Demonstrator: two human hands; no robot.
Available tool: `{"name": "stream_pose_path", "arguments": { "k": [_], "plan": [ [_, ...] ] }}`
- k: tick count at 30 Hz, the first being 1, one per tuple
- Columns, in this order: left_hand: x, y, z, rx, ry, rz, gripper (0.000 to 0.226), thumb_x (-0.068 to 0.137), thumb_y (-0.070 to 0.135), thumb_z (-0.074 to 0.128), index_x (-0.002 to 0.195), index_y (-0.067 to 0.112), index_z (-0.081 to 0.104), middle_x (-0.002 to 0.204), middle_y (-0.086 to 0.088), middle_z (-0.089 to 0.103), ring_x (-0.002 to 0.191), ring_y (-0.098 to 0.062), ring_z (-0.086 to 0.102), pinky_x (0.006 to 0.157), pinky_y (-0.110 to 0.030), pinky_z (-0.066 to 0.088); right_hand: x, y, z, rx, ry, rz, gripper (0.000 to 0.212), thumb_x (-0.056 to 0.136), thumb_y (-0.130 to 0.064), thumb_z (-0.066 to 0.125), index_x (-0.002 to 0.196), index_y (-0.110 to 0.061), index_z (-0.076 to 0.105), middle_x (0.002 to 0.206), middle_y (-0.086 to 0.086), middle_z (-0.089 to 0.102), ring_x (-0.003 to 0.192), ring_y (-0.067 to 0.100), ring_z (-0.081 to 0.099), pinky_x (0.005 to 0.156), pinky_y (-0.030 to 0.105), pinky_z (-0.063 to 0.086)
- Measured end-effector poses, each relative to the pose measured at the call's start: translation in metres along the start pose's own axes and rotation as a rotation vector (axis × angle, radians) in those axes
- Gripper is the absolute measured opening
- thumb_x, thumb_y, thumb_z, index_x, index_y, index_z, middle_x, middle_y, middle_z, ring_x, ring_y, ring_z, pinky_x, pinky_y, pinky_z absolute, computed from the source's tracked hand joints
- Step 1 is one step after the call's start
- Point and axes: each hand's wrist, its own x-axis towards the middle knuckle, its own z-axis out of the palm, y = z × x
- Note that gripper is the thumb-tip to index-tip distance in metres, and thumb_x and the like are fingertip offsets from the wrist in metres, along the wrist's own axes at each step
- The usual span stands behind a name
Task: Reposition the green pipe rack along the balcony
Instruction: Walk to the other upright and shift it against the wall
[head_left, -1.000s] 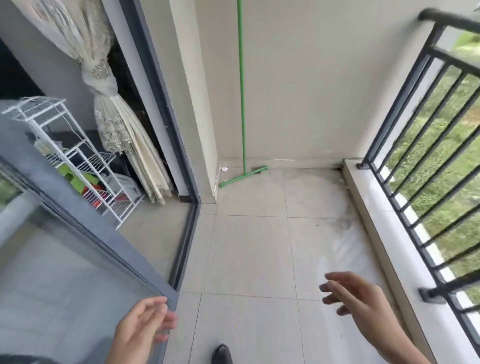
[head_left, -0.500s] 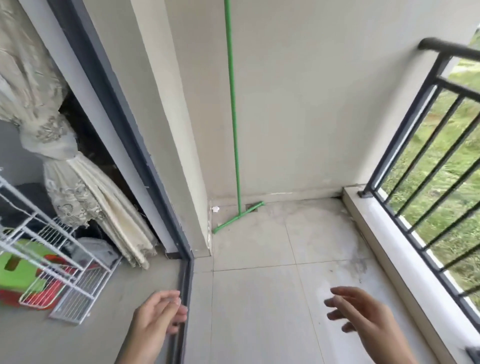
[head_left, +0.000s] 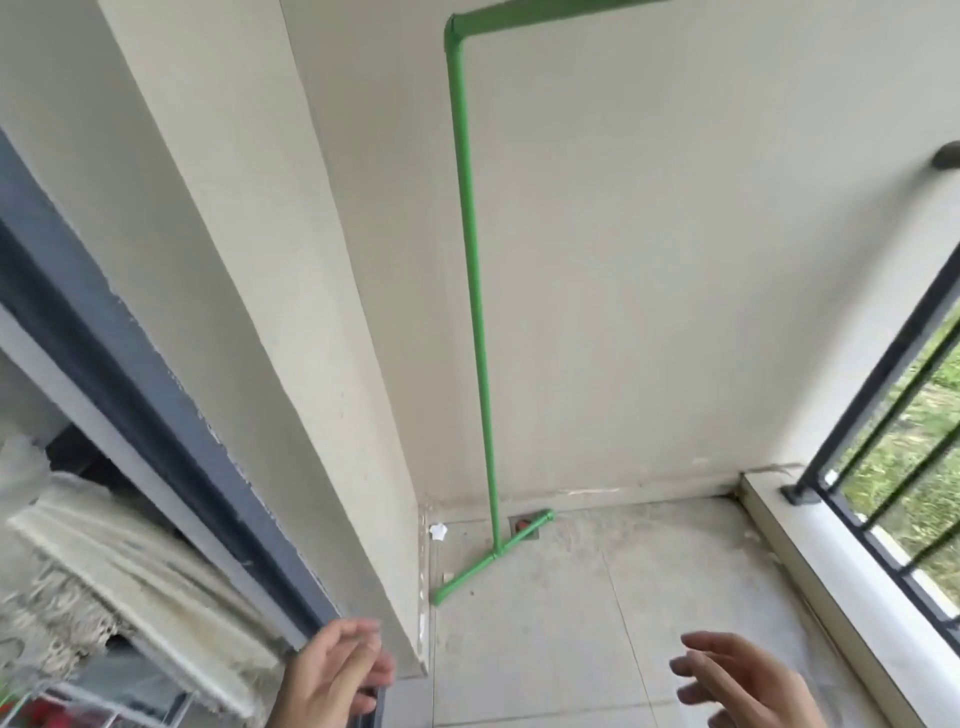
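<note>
The green pipe rack (head_left: 475, 291) stands upright against the far balcony wall (head_left: 675, 260), its foot bar angled across the tiled floor (head_left: 571, 623) by the corner. Both hands hang low and empty: left hand (head_left: 332, 675) loosely curled, right hand (head_left: 743, 686) open with fingers spread. Black railing (head_left: 883, 395) lines the right side.

Home balcony: tiled floor (head_left: 545, 639), plain wall (head_left: 675, 260), dark railing (head_left: 883, 415) over grass (head_left: 930, 415), sliding door frame (head_left: 156, 374), curtain (head_left: 104, 561) inside.
</note>
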Motion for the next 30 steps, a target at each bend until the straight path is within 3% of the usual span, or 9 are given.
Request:
{"name": "stream_pose_path", "arguments": {
  "k": [4,13,17,20,23,26,30],
  "plan": [
    [0.080,0.050,0.019,0.027,-0.021,0.082,0.013,0.088,0.012,0.058,0.099,0.010,0.064,0.082,-0.009,0.076,0.078,-0.028,0.072,0.073,-0.048,0.055,0.086,-0.053,0.018,-0.032,-0.050,-0.061,0.010,0.088,-0.001,0.066,0.091,-0.009,0.071,0.075,0.004,0.080,0.065,0.020,0.075,0.057,0.035,0.052],
    [0.251,0.185,0.062,-0.048,-0.021,0.313,0.012,0.091,0.016,0.055,0.098,0.010,0.063,0.085,-0.016,0.071,0.084,-0.029,0.070,0.067,-0.034,0.053,0.232,-0.154,0.063,-0.108,-0.102,-0.188,0.012,0.090,-0.008,0.063,0.094,-0.018,0.069,0.082,0.003,0.080,0.070,0.016,0.075,0.059,0.030,0.051],
    [0.341,0.258,0.079,-0.066,-0.068,0.452,0.018,0.092,0.019,0.052,0.104,0.007,0.059,0.095,-0.012,0.065,0.089,-0.025,0.063,0.073,-0.036,0.050,0.310,-0.198,0.105,-0.204,-0.122,-0.248,0.014,0.089,-0.014,0.064,0.103,-0.015,0.067,0.085,0.007,0.077,0.070,0.013,0.075,0.058,0.026,0.050],
    [0.401,0.315,0.094,-0.039,-0.101,0.543,0.031,0.095,0.028,0.046,0.121,0.014,0.052,0.110,-0.005,0.057,0.098,-0.020,0.057,0.086,-0.036,0.047,0.376,-0.231,0.148,-0.302,-0.109,-0.272,0.026,0.086,-0.022,0.064,0.111,-0.014,0.065,0.085,0.001,0.074,0.071,0.015,0.074,0.061,0.032,0.053],
    [0.448,0.363,0.116,0.003,-0.184,0.629,0.042,0.096,0.037,0.039,0.135,0.021,0.043,0.113,0.004,0.051,0.103,-0.014,0.054,0.093,-0.034,0.043,0.430,-0.264,0.189,-0.392,-0.073,-0.279,0.043,0.086,-0.029,0.063,0.127,-0.020,0.055,0.113,0.001,0.070,0.088,0.021,0.071,0.079,0.034,0.053],
    [0.477,0.390,0.138,0.061,-0.307,0.662,0.022,0.097,0.037,0.035,0.106,0.019,0.046,0.098,-0.009,0.049,0.084,-0.019,0.050,0.077,-0.032,0.045,0.468,-0.291,0.221,-0.469,-0.076,-0.263,0.056,0.088,-0.031,0.061,0.139,-0.020,0.040,0.133,0.007,0.058,0.113,0.028,0.060,0.089,0.035,0.046],
    [0.493,0.398,0.156,0.073,-0.388,0.672,0.016,0.096,0.035,0.039,0.089,0.021,0.042,0.081,-0.009,0.059,0.078,-0.028,0.063,0.089,-0.051,0.051,0.504,-0.305,0.235,-0.488,-0.050,-0.205,0.035,0.081,-0.037,0.062,0.108,-0.015,0.055,0.100,0.008,0.069,0.094,0.032,0.065,0.079,0.041,0.054]
  ]
}}
